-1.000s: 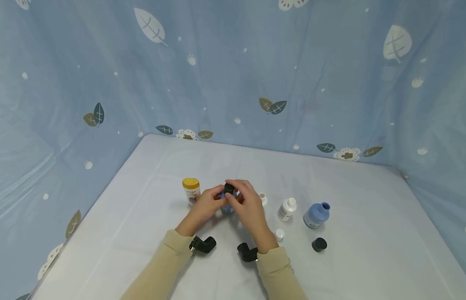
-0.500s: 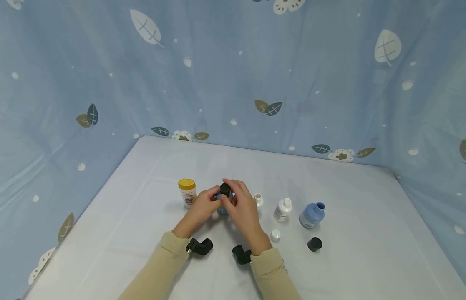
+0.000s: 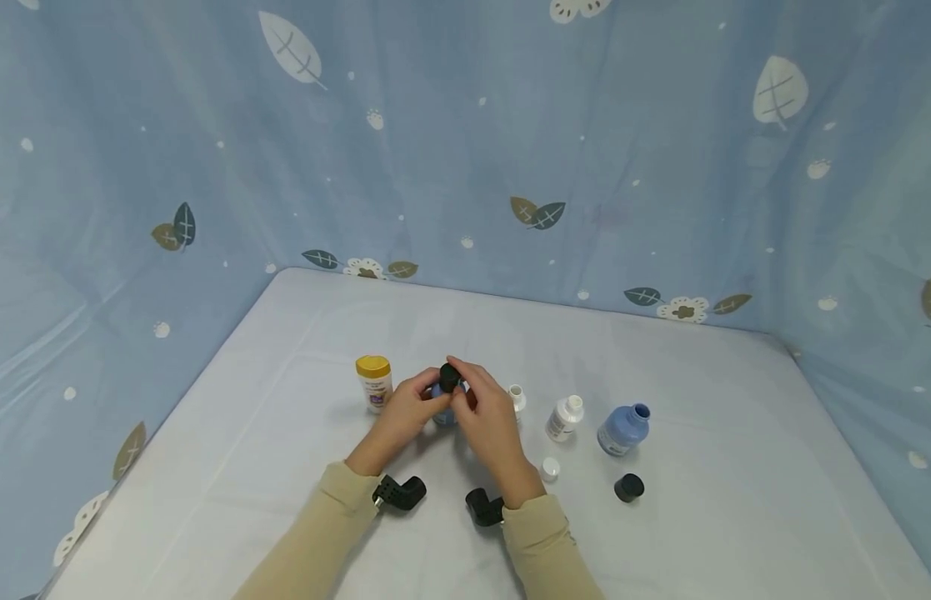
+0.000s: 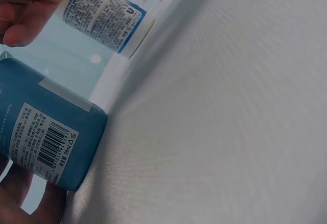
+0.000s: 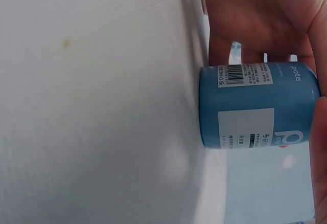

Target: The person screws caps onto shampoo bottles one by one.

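Observation:
A small blue bottle stands on the white table in the middle of the head view. My left hand grips its body from the left. My right hand pinches the black cap that sits on top of the bottle. In the right wrist view the blue bottle shows a barcode and white labels, with a palm behind it. The left wrist view shows the same blue bottle at the lower left, standing on the cloth.
A yellow-capped white bottle stands left of my hands. To the right are a small white bottle, a larger white bottle, an uncapped blue bottle, a white cap and a black cap. Blue patterned curtains enclose the table.
Both hands stay on the blue bottle. My right fingers have shifted a little around the black cap; the view itself has moved slightly.

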Available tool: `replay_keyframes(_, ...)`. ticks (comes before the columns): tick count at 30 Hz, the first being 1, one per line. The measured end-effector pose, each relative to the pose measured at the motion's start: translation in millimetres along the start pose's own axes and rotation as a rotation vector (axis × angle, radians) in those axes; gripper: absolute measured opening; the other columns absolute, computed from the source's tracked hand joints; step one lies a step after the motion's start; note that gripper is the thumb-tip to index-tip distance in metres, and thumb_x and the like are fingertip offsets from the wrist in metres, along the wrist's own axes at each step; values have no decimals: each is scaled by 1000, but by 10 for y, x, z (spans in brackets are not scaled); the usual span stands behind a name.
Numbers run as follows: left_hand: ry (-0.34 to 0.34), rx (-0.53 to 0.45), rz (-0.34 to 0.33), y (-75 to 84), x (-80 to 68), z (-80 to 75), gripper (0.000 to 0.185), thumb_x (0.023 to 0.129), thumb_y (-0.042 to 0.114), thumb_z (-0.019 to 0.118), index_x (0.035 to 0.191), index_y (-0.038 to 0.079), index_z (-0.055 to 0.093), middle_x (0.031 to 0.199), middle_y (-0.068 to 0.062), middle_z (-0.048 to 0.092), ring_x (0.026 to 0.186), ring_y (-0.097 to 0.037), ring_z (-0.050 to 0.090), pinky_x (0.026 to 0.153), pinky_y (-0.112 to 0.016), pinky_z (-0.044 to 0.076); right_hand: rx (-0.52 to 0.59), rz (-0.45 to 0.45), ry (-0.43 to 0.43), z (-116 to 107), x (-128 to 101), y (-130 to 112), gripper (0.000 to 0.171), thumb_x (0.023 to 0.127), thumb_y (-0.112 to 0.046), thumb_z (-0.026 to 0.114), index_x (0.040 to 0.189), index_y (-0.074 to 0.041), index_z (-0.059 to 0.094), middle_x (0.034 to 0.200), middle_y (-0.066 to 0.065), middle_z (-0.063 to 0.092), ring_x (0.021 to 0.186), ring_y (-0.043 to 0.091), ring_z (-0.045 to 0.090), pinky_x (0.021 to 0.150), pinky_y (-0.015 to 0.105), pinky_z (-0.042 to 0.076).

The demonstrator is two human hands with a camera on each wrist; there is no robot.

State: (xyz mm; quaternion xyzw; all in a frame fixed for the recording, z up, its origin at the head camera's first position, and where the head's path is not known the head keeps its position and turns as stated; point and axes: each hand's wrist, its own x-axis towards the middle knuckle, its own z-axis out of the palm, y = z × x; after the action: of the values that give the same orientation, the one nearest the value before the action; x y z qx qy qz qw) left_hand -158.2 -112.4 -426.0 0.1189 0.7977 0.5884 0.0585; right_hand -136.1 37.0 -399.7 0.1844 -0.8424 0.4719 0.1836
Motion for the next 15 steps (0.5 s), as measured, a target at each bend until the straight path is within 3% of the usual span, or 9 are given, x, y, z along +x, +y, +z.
replay_keyframes(6, 22, 24, 34, -5, 2, 14, 26, 82, 36, 62, 106, 25, 61, 103, 4, 60, 83, -19, 54, 68, -30, 44, -3, -29, 42, 8, 4, 4, 37, 84, -5, 52, 120, -14, 57, 106, -7, 57, 60, 5, 43, 50, 19, 39)
replay_keyframes(11, 11, 27, 16, -17, 9, -7, 28, 81, 39, 63, 107, 29, 61, 100, 6, 60, 80, -17, 51, 67, -30, 42, -14, -34, 72, 18, -2, 9, 35, 85, -6, 52, 118, -13, 58, 104, -6, 58, 59, 4, 43, 48, 19, 38)
replay_keyframes(15, -15, 18, 1, 69, -13, -20, 23, 84, 31, 62, 105, 23, 62, 101, 3, 60, 84, -20, 50, 71, -31, 42, -12, -50, 80, 25, -9, 16, 34, 85, -8, 54, 118, -13, 58, 107, -4, 58, 61, 4, 44, 50, 19, 39)
